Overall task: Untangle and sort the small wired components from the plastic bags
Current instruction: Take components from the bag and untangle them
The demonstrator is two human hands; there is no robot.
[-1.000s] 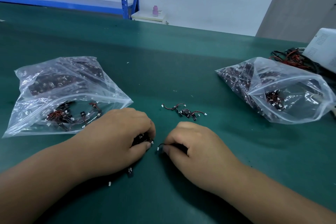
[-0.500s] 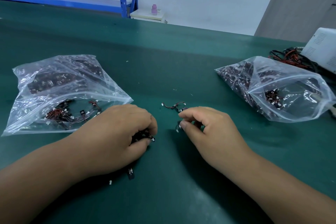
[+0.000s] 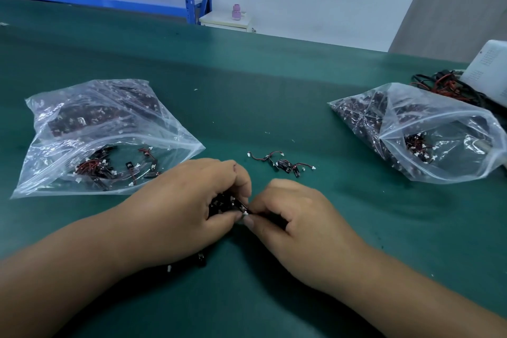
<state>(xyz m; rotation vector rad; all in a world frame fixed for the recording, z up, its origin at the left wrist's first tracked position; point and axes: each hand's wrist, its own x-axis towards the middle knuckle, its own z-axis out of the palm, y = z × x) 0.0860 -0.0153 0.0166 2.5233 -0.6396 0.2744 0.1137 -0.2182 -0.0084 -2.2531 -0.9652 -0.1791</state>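
- The clump of wired parts sits at lower centre of the frame, bunched inside the left hand, whose grip is curled round it.
- The right hand meets it from the right. Its grip pinches a white plug at the clump's edge, thumb and forefinger closed on it.
- By the look of them, the parts are very light: thin, limp red-and-black wires ending in small hard plugs and black bodies. The wires likely snag on one another, and a hard tug could strain a wire at its plug.
- The best hold is probably on the stiff plug or black body, not mid-wire, easing it out slowly while the other grip steadies the bunch.
- A stray lies on the surface just below the left hand.
- A pile of loose parts lies just above the hands, at centre frame.
- The left bag, middle left, and the right bag, middle right, both hold more parts. Their clear film looks thin and slippery.
- Cables and a white box sit at the upper right edge.
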